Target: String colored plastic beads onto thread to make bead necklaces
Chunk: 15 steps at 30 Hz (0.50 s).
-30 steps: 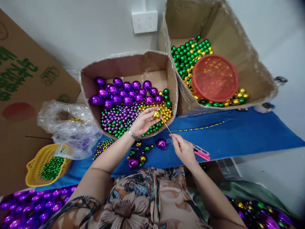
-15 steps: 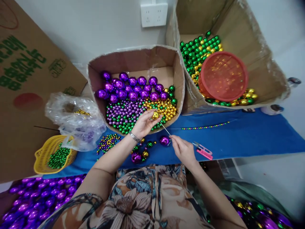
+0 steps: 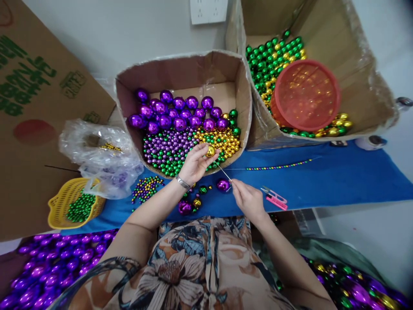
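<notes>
Over the front edge of the middle cardboard box, my left hand [image 3: 195, 163] is closed on a shiny gold ball [image 3: 210, 151], pinched at the fingertips. My right hand [image 3: 249, 199] grips a thin needle [image 3: 225, 172], whose far end points up at the ball; whether the tip is inside the ball, I cannot tell. Below the needle lies a large purple ball [image 3: 223, 184]. A short run of purple, gold and green balls [image 3: 185, 207] rests on the blue cloth under my left wrist. To the right stretches a string of small beads [image 3: 280, 166].
The middle box [image 3: 180, 73] holds purple, gold and green balls. A larger box [image 3: 358, 94] with a red basket [image 3: 306, 94] stands at right. Pink-handled snips [image 3: 275, 198] lie by my right hand. A yellow basket [image 3: 58, 213] and plastic bag [image 3: 97, 146] are at left.
The view has tilted slightly, so the scene sits a little higher. Both hands keep nearly the same pose, with the gold ball and needle still held.
</notes>
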{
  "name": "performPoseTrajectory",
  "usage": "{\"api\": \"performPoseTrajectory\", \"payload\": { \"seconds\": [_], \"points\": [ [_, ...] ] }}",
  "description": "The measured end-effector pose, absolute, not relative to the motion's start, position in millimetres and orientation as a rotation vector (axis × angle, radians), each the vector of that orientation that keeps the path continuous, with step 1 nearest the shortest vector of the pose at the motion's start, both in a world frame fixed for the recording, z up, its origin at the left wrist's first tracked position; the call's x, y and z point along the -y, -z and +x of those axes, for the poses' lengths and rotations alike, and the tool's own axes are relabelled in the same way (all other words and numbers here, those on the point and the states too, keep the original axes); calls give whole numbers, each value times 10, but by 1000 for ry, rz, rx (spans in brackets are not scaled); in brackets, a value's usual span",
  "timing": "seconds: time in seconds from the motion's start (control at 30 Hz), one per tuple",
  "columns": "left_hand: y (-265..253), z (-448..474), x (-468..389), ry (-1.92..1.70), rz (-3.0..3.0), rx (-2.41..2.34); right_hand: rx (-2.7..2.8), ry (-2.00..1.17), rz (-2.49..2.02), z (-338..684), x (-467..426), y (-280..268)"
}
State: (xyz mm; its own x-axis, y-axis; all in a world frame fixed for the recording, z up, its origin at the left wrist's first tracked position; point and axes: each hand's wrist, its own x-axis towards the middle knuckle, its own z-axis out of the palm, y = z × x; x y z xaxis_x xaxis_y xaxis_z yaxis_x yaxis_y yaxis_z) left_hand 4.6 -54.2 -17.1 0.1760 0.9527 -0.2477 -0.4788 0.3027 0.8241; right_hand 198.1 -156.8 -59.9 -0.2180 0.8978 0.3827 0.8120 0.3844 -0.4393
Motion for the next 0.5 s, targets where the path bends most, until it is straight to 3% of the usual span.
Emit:
{"api": "performPoseTrajectory", "payload": {
  "seconds": [0.5],
  "points": [
    [294, 233, 937, -1150, 712, -807, 2074, -25, -1471, 1908, 1539, 659]
  ]
}}
